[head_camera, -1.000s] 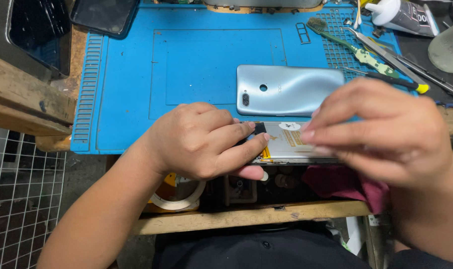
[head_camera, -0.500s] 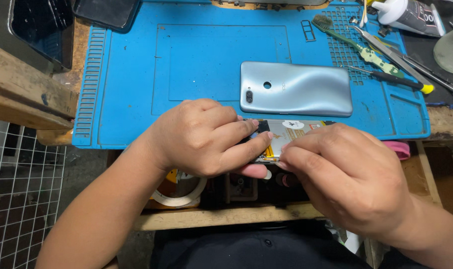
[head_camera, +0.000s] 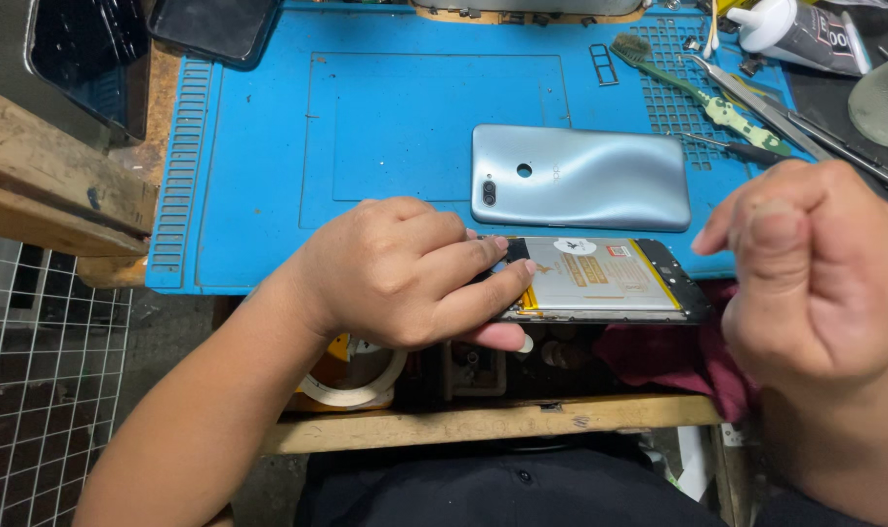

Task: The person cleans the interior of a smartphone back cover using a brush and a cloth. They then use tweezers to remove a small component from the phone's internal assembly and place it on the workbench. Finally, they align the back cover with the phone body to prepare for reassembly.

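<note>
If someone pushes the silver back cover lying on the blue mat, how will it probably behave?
The silver back cover looks thin and hollow, so probably light. Its glossy surface may feel slippery to fingers, though the blue mat might grip it. It lies flat, so it should slide rather than roll or tip.
</note>
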